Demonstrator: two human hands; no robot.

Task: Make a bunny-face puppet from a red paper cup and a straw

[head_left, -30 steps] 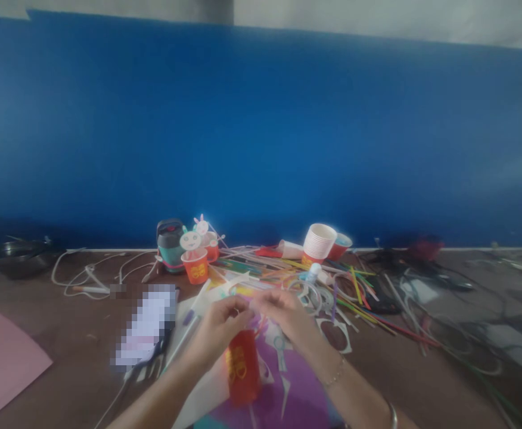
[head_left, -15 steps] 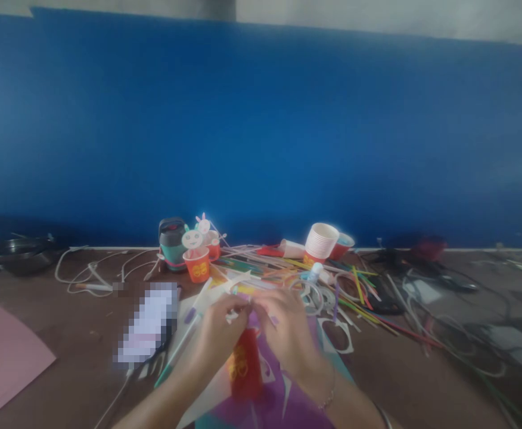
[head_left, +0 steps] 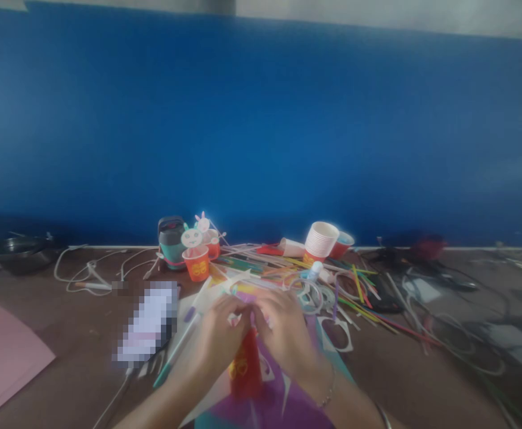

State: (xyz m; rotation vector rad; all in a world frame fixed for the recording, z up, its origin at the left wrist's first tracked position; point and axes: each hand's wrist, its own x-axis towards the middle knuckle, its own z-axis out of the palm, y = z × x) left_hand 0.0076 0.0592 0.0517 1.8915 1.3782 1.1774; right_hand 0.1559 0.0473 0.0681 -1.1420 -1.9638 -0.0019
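Both hands meet fingertip to fingertip over the middle of the work area. My left hand (head_left: pixel 227 333) pinches with thumb and forefinger, and my right hand (head_left: pixel 283 336) pinches from the other side. What lies between the fingertips is too small and blurred to name. Just below them is a red paper cup (head_left: pixel 245 369) with yellow print, its upper end partly hidden by the hands. Under the cup are a purple sheet (head_left: pixel 297 411) and a white sheet (head_left: pixel 214 390). A pale cut-out piece (head_left: pixel 266 368) lies beside the cup.
Behind stand a stack of paper cups (head_left: pixel 322 239), a red cup with a face figure (head_left: pixel 196 263) and a teal-and-black container (head_left: pixel 171 243). Coloured strips (head_left: pixel 243 265) are strewn about. A phone (head_left: pixel 149 322) and pink paper (head_left: pixel 8 363) lie left, a square frame cut-out (head_left: pixel 335 335) right.
My fingers have shifted slightly, the right hand's fingertips curling a little lower and closer to the left ones. The cup and the table things stay in place.
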